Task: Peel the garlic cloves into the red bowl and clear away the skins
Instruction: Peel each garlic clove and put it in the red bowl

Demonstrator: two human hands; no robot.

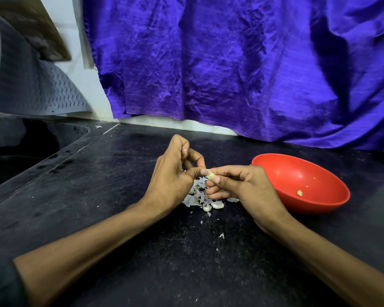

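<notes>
We pinch one garlic clove (210, 174) between left hand (173, 173) and right hand (242, 185) above the tabletop's skins (196, 196), beside the red bowl (319, 204); it looks light, firm, slippery, so grip its ends.

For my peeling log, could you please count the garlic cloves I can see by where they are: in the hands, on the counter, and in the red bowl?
In the hands: 1
On the counter, by the skins: 2
In the red bowl: 1
Total: 4
</notes>
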